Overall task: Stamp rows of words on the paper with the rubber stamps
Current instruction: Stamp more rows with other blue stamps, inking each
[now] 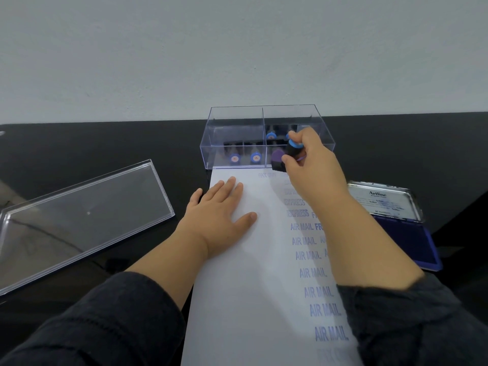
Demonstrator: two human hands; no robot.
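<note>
- Rubber stamp (290, 153): probably light and rigid; take it by the black barrel under the blue cap, as your right hand (311, 165) grips it now, fingers curled round it.
- It sits at the paper's (253, 273) far edge, purple-inked base tilted, just in front of the clear stamp box (237, 120).
- Paper looks thin and slide-prone; your left hand (219, 210) lies flat on it, fingers straight.
- Blue AIR MAIL and EXPRESS rows run under your right forearm.
- Open ink pad (404, 239) is right of that arm.
</note>
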